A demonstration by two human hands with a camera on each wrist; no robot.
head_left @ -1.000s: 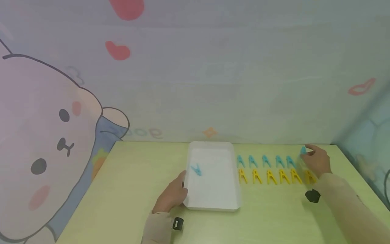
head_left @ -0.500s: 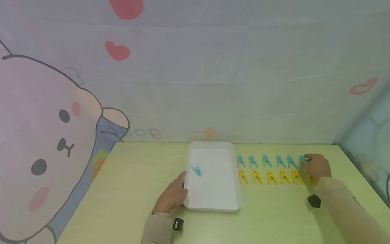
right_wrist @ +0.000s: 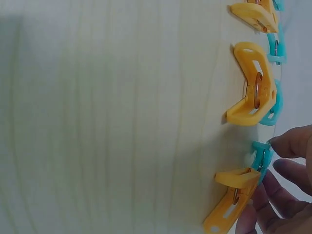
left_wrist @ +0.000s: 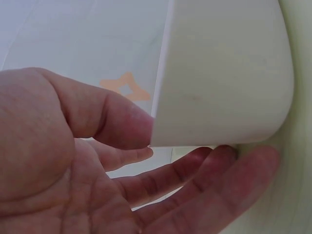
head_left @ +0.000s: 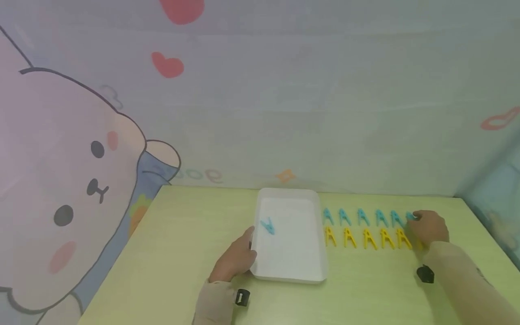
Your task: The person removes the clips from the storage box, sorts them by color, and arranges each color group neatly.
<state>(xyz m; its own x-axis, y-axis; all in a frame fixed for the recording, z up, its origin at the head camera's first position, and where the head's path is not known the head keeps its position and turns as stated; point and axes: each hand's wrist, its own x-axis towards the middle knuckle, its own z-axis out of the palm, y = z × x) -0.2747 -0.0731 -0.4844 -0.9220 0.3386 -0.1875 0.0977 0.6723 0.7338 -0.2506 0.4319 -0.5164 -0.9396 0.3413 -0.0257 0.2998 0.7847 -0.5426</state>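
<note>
A white tray [head_left: 290,253] lies on the table with one blue clothespin [head_left: 268,226] inside. My left hand [head_left: 235,256] holds the tray's left side, thumb at the rim and the other fingers low by its wall in the left wrist view. At the right end of a blue row, my right hand [head_left: 429,227] pinches a blue clothespin [right_wrist: 262,157] between thumb and fingers. Right beside it in the right wrist view is a yellow clothespin [right_wrist: 234,200], mostly hidden by the hand in the head view.
Right of the tray runs a row of several blue clothespins [head_left: 363,217], with a row of several yellow clothespins [head_left: 369,239] in front. A printed cloth [head_left: 284,90] hangs behind the table [head_left: 183,234].
My right hand has come down and toward me, bringing its blue clothespin from near the table's back edge into line with the blue row. My left hand stays at the tray. The head view has shifted slightly.
</note>
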